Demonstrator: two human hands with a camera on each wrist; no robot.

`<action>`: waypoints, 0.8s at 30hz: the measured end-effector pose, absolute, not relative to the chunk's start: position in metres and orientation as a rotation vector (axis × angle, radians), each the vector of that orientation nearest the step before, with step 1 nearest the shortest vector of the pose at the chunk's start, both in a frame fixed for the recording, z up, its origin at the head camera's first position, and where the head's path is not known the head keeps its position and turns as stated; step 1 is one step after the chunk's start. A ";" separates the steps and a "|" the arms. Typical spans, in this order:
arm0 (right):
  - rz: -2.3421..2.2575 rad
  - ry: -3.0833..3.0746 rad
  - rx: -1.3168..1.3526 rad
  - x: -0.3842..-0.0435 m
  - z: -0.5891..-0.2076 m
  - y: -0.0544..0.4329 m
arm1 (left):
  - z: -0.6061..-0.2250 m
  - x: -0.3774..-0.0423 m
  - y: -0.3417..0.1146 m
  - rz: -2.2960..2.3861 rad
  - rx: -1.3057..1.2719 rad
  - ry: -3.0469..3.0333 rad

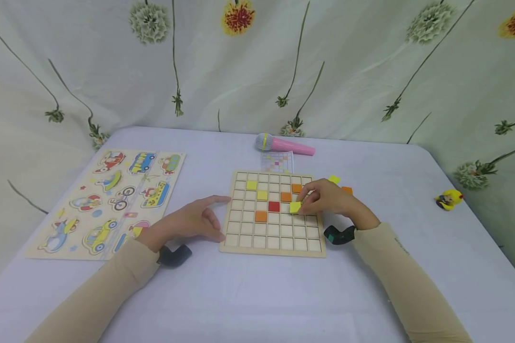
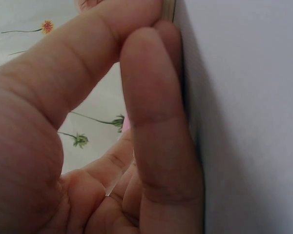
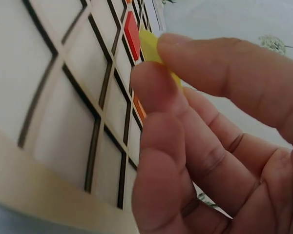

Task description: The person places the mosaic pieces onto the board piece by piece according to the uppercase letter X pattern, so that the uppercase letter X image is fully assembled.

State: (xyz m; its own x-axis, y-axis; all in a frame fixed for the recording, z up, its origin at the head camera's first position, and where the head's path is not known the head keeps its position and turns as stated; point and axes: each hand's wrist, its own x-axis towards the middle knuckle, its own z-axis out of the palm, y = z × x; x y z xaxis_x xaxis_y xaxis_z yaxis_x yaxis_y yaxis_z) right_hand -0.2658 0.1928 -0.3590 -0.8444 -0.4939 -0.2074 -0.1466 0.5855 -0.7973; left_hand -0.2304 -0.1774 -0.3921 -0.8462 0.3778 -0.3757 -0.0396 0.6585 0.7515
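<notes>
A wooden grid board [image 1: 273, 253] lies flat on the table. Set in its cells are two yellow tiles [image 1: 251, 185], a red tile [image 1: 273, 206] and several orange tiles [image 1: 261, 216]. My right hand [image 1: 326, 196] pinches another yellow tile [image 3: 150, 46] between thumb and fingertips, tilted close over the cells beside the red one. At the board's left edge is my left hand [image 1: 193, 220], with index finger and thumb spread apart and their tips at the rim. The left wrist view shows these fingers [image 2: 154, 97] low along the white tabletop.
Behind the board lie a printed pattern card [image 1: 283, 162] and a pink toy microphone [image 1: 292, 146]. A vehicle puzzle board [image 1: 90, 209] takes up the left side. Loose yellow [image 1: 334, 179] and orange tiles [image 1: 347, 190] lie past my right hand. A small yellow-headed toy [image 1: 448, 199] sits far right.
</notes>
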 end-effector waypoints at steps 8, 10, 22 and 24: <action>-1.006 2.416 -0.590 -0.260 -0.361 0.182 | -0.392 -0.230 -0.177 1.100 0.260 2.353; -0.985 2.416 -0.600 -0.259 -0.362 0.181 | -0.391 -0.230 -0.178 1.103 0.262 2.351; -0.944 2.467 -0.609 -0.256 -0.365 0.172 | -0.390 -0.229 -0.177 1.092 0.272 2.359; -0.938 2.473 -0.609 -0.255 -0.365 0.171 | -0.390 -0.229 -0.177 1.091 0.274 2.360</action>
